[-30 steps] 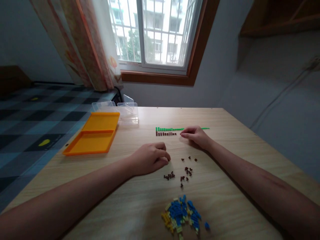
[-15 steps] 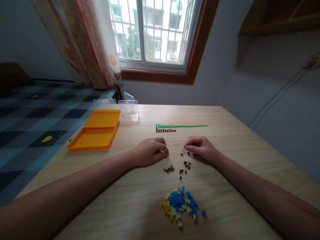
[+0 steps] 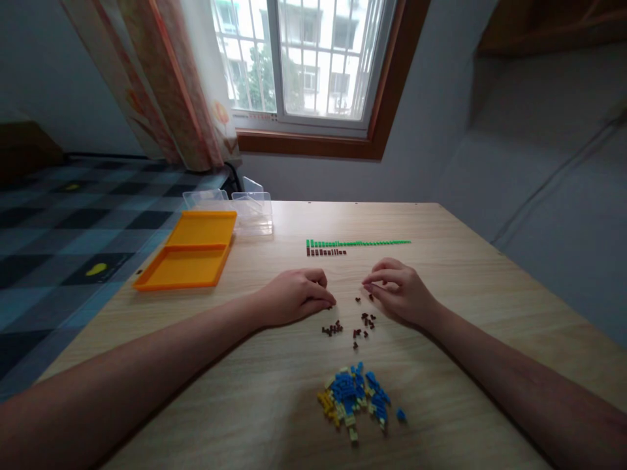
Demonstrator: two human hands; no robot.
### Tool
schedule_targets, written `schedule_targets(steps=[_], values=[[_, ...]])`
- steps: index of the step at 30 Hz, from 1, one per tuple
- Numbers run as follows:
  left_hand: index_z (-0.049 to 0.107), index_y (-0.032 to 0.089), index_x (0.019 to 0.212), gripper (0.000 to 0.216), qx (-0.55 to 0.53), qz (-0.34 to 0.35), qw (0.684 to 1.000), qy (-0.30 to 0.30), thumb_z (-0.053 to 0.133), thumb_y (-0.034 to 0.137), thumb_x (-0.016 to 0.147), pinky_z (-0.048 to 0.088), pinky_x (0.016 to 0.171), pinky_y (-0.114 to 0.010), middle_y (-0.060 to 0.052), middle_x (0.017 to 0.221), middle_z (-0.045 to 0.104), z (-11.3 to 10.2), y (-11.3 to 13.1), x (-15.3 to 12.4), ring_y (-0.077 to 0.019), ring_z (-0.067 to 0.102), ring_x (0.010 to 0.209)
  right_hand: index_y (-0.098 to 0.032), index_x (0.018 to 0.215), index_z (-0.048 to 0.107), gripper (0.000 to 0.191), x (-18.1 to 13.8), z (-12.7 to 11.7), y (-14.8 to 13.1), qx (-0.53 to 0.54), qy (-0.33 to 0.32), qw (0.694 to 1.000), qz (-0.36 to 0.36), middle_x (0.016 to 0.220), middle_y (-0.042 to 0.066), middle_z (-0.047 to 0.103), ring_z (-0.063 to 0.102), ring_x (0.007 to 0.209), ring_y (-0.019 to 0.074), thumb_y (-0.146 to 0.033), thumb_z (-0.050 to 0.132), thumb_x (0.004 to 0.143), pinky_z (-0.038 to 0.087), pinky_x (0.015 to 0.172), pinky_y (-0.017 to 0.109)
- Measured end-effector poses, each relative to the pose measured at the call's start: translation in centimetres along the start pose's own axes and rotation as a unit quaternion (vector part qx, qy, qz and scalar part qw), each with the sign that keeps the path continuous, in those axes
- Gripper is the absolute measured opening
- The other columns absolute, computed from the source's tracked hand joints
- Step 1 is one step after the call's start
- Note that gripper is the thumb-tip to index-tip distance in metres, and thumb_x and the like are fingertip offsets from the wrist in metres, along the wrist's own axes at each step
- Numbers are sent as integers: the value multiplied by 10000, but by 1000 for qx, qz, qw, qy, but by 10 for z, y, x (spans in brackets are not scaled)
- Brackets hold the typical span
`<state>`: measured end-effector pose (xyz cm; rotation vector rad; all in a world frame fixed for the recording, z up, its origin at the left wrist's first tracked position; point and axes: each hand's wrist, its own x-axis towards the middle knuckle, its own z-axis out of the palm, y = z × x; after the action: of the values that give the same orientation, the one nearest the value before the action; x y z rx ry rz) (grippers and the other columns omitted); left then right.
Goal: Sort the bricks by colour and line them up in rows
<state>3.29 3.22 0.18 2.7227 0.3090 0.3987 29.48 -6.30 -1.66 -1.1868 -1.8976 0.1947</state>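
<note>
My left hand [image 3: 300,297] rests on the table with curled fingers, thumb and forefinger pressed together. A small brown brick [image 3: 330,307] shows just under those fingertips. Across a short gap, my right hand [image 3: 402,288] has thumb and forefinger drawn together in a pinch; what lies between them is too small to make out. Another brown brick [image 3: 371,297] is beside the right thumb. Between and below the hands lie a brown brick cluster [image 3: 333,329] on the left and looser brown bricks [image 3: 366,320] on the right.
Beyond the hands run a green row [image 3: 343,243] and a shorter brown row [image 3: 326,252] of tiny bricks. Nearest me is a blue, yellow and cream brick pile [image 3: 347,395]. An open orange case [image 3: 179,269] and clear plastic boxes [image 3: 257,225] stand at the back left of the wooden table [image 3: 480,294].
My left fingertips have shifted slightly right, and a brown brick now shows beneath them. My right hand's fingers have lifted and spread a little, thumb and forefinger staying close. The view has tilted slightly.
</note>
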Motion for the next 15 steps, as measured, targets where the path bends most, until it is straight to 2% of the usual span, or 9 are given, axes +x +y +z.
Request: schedule_targets(steps=[3,6,10,15], values=[[777,225,1015,201,-41,-6,999,11,604,281,932,468,696,-238,-46,917,647,-2,2,1,-116,603,747,-201,897,756,96,-1,-3,-6,-21,3,999,-45,863,85,663,592,834,207,-209,661,889,490,754,366],[782,187,955,158,-147,-28,989,12,664,265,884,466,651,-230,-44,873,635,-6,1,2,-110,583,713,-217,947,753,132,-3,-4,-21,-27,-52,993,-99,856,74,656,573,811,204,-190,639,886,474,740,370],[784,180,952,154,-288,-26,956,-52,716,279,855,495,693,-239,-37,860,630,-11,-4,3,-117,599,759,-233,977,755,165,-6,1,-42,-42,-124,981,-139,914,70,650,549,853,212,-203,631,872,448,793,393],[799,231,954,142,-280,12,955,-99,739,307,850,493,701,-236,-25,838,622,-14,-5,3,-110,587,742,-242,979,762,184,-10,8,-50,-55,-147,977,-143,961,73,638,535,888,219,-221,608,882,435,830,406]])
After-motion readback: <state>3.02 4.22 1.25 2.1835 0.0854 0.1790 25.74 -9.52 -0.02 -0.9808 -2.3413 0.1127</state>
